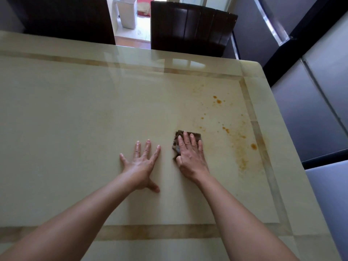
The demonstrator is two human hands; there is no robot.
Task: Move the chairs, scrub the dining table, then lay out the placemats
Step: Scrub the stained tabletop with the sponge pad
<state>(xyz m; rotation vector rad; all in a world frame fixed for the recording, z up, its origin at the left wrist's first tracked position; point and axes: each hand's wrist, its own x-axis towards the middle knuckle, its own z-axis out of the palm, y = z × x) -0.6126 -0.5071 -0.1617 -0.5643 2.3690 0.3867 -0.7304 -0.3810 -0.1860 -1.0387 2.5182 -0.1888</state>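
Scrub pad [196, 136] flat on the desk [75, 110], pressed under the right hand [190, 157], fingers [186, 141] straight on top, unclenched. Orange stains [243, 147] just rightward and beyond, nearest this hand. Left hand [141, 162] splayed flat, holding nothing.

Daylight comes from the doorway [131, 25] at the top and puts pale glare on the far side of the glossy bench [75, 110]. Shadows are soft and weak. The edges bend outward; detail is slightly soft.
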